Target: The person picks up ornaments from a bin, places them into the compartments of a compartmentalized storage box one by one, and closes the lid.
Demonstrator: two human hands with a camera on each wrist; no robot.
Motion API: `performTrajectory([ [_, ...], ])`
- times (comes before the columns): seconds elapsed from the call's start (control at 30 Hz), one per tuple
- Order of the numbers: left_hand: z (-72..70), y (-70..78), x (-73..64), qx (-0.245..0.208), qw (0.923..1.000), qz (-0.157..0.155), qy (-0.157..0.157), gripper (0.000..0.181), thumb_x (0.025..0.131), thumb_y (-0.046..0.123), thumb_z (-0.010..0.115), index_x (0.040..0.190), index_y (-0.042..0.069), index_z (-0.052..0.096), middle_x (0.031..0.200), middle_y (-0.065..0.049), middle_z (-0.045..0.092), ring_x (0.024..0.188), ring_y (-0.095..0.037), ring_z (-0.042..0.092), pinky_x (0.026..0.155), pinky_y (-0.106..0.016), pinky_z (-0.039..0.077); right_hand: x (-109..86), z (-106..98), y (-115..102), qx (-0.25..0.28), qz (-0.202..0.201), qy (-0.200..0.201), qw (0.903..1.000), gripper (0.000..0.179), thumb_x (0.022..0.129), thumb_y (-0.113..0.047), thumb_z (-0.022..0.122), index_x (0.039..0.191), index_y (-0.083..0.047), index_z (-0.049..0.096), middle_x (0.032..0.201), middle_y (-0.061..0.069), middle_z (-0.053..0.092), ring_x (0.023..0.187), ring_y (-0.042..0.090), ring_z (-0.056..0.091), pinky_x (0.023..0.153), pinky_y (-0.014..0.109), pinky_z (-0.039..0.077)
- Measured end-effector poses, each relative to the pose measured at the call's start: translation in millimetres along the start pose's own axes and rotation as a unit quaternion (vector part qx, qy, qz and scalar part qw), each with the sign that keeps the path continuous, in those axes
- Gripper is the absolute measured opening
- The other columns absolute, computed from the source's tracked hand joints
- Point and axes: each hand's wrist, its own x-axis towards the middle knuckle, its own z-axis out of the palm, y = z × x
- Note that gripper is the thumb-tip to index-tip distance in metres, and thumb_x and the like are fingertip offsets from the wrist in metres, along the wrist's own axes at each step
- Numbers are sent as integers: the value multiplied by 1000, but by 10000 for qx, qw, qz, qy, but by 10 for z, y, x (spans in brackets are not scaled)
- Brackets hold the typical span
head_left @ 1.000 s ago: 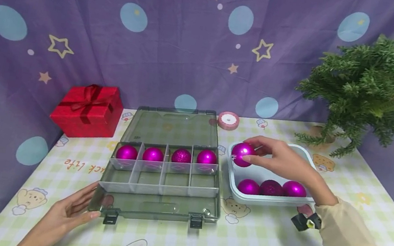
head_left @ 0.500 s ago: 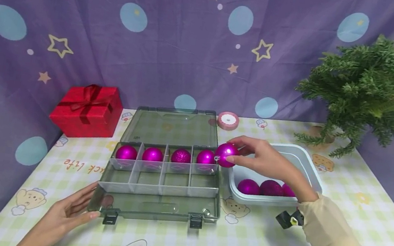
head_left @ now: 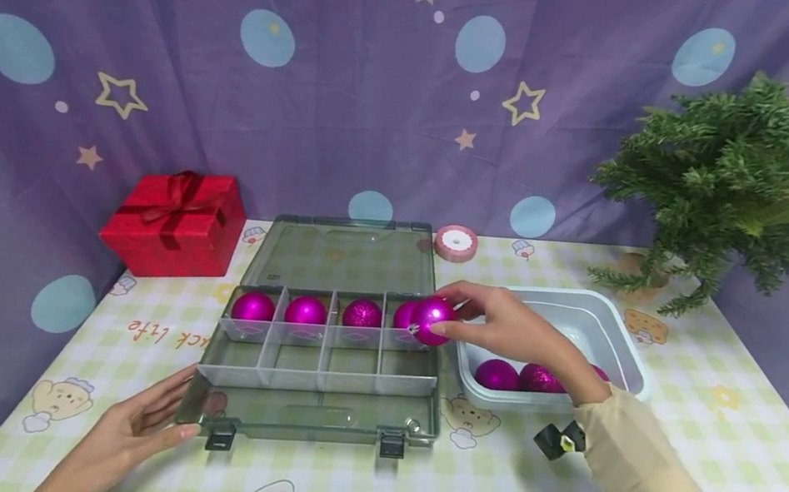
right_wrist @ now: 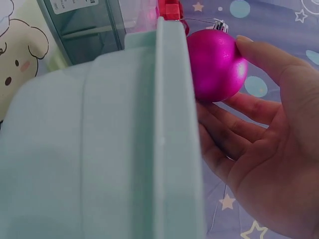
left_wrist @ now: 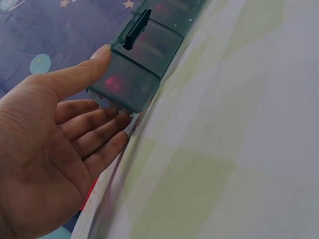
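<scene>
My right hand [head_left: 504, 324] pinches a shiny magenta Christmas bauble [head_left: 433, 321] between thumb and fingers, its silver cap pointing left. In the head view this bauble overlaps the rightmost back compartment of a grey-green divided plastic box [head_left: 318, 412] with its lid open. Each back compartment holds a magenta bauble [head_left: 253, 306]; the middle row and front section hold none. Thumb at the front corner and straight fingers along the left end, my left hand [head_left: 127, 423] touches the box. Beside it, a pale blue tub [head_left: 630, 346] holds three more baubles [head_left: 497, 375], one partly behind my wrist.
A red gift box [head_left: 174, 223] stands at the back left. Behind the divided box lies a pink ribbon roll [head_left: 456, 243]. A small artificial Christmas tree [head_left: 729, 184] rises at the back right, and a purple patterned curtain [head_left: 346, 105] closes off the rear.
My right hand has carried the bauble left from over the tub to the right end of the divided box, and slightly lower. The left hand has stayed at the box's corner.
</scene>
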Motion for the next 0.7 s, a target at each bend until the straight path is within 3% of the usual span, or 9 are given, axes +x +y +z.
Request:
performTrajectory([
  [0.4,-5,11,-7,9,10000,38,-11,87,98,34,74,164,4,26,161,-24,34,144,-36,37,96,-5,41,68,74,-26,53,130,-215,9997,47,95,-25,77,134,-3,65,115,4,72,103,20,70,91,42,59],
  [0.7,1,3,-6,13,10000,9,10,84,99,31,73,164,4,27,161,-26,34,143,-38,35,95,-6,42,115,102,-64,-352,94,-261,9990,50,95,-27,78,135,-1,64,119,6,72,103,20,70,89,38,60],
])
